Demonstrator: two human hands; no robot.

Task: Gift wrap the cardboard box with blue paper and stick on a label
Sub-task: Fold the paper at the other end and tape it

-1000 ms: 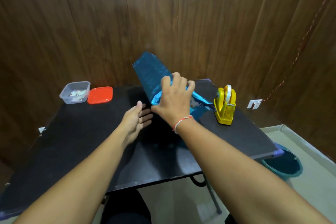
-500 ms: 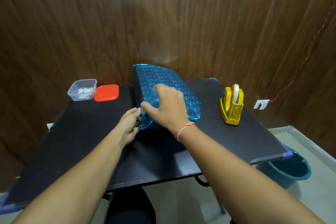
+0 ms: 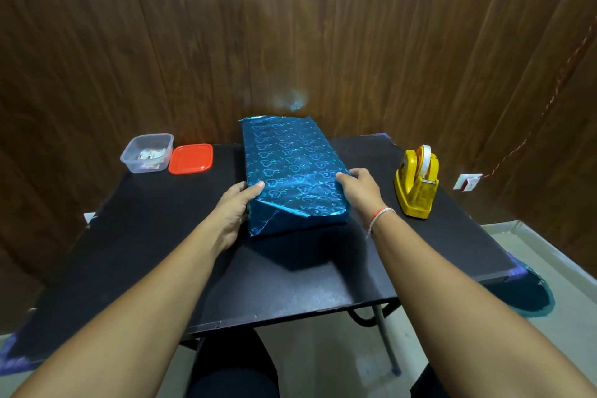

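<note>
The box [image 3: 292,171] in shiny blue paper lies flat in the middle of the black tabletop [image 3: 145,252]. The left hand [image 3: 237,203] and right hand [image 3: 358,191] hold its two sides, thumbs on top

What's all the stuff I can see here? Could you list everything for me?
wrapped box: one, shiny blue paper with heart print, lying flat mid-table
table: one, black, fills the middle of the view
plastic tub: one, clear, lid off, small items inside, far left of the table
lid: one, red-orange, flat on the table right beside the tub
tape dispenser: one, yellow with a white roll, right of the box
bucket: one, teal, on the floor past the table's right corner
wall socket: one, white, on the brown wood wall at right
left hand: against the box's left side
right hand: against the box's right side, thread band at the wrist
</note>
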